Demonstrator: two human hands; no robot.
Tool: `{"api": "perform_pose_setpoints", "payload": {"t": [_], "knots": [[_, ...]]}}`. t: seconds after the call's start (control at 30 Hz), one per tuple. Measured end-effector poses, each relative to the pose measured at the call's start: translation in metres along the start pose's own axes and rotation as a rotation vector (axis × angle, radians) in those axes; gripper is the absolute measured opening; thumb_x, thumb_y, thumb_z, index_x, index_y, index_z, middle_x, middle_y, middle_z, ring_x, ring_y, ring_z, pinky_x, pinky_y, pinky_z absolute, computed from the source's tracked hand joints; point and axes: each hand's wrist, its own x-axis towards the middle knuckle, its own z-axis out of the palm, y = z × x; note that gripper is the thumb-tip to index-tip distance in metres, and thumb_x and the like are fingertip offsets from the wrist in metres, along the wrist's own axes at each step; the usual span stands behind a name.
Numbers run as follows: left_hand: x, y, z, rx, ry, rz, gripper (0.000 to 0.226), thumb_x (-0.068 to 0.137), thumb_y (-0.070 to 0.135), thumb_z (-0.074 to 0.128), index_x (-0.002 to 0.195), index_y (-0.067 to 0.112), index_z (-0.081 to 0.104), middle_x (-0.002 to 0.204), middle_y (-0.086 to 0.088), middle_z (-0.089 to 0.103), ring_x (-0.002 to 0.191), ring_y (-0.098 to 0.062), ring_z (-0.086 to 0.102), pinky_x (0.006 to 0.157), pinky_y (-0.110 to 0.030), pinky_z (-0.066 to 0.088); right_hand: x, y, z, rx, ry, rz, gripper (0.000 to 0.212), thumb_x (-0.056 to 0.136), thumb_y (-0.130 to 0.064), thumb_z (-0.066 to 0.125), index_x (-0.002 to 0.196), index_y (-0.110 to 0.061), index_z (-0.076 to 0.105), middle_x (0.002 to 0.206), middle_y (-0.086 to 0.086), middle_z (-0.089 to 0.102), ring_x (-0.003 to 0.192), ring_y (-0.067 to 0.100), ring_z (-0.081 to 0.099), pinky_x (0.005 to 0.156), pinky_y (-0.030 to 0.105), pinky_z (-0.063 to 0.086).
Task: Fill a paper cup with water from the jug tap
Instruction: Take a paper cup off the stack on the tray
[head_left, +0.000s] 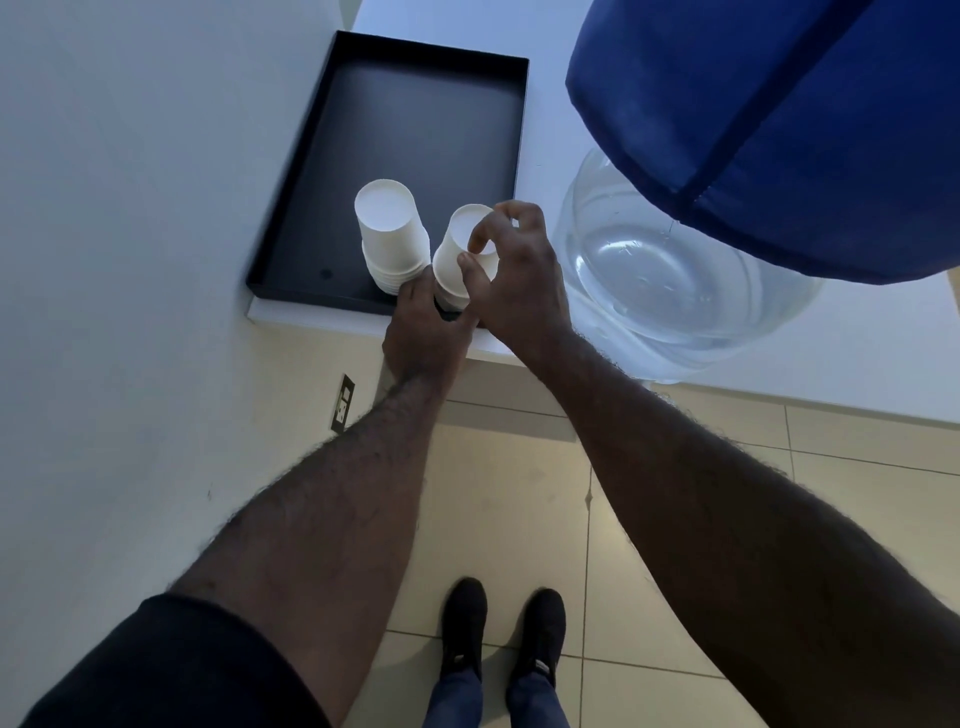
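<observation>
Two stacks of upside-down white paper cups stand at the near edge of a black tray (405, 83). The left stack (389, 234) stands free. My left hand (423, 332) grips the bottom of the right stack (451, 278). My right hand (519, 270) pinches the top cup (460, 244) of that stack between thumb and fingers. To the right stands a clear water jug (665, 291) with water in it, its upper part under a blue cover (779, 119). The jug's tap is not visible.
The tray and jug rest on a white counter (831, 358) whose near edge runs across the view. A white wall (130, 260) with a socket (343, 402) is on the left. Beige floor tiles and my dark shoes (501, 629) are below.
</observation>
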Motion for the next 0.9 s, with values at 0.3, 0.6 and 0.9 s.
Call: {"api": "perform_pose_setpoints", "payload": {"t": [0.3, 0.6, 0.9], "knots": [[0.0, -0.003, 0.006, 0.061, 0.038, 0.016, 0.054, 0.075, 0.041, 0.074, 0.122, 0.018, 0.06, 0.122, -0.002, 0.069, 0.11, -0.027, 0.064, 0.087, -0.043, 0.056, 0.006, -0.014, -0.018, -0.052, 0.071, -0.06, 0.018, 0.082, -0.017, 0.071, 0.093, -0.006, 0.062, 0.129, 0.017, 0.053, 0.108, 0.029, 0.06, 0.08, 0.025, 0.045], [-0.008, 0.005, -0.004, 0.058, 0.012, 0.059, 0.072, 0.072, 0.062, 0.044, 0.127, 0.016, 0.056, 0.123, -0.006, 0.067, 0.11, -0.032, 0.064, 0.084, -0.048, 0.056, -0.022, -0.054, -0.056, 0.187, 0.289, -0.03, 0.042, 0.076, -0.019, 0.073, 0.106, -0.001, 0.05, 0.108, 0.01, 0.059, 0.099, 0.022, 0.058, 0.08, 0.038, 0.055], [-0.013, 0.002, -0.012, 0.189, 0.008, 0.121, 0.076, 0.078, 0.047, 0.073, 0.138, 0.011, 0.043, 0.136, -0.01, 0.056, 0.118, -0.031, 0.059, 0.083, -0.046, 0.056, -0.08, -0.021, -0.086, 1.225, -0.014, 0.577, 0.059, 0.069, -0.004, 0.055, 0.125, -0.019, 0.044, 0.121, 0.006, 0.051, 0.111, 0.021, 0.057, 0.094, 0.034, 0.054]]}}
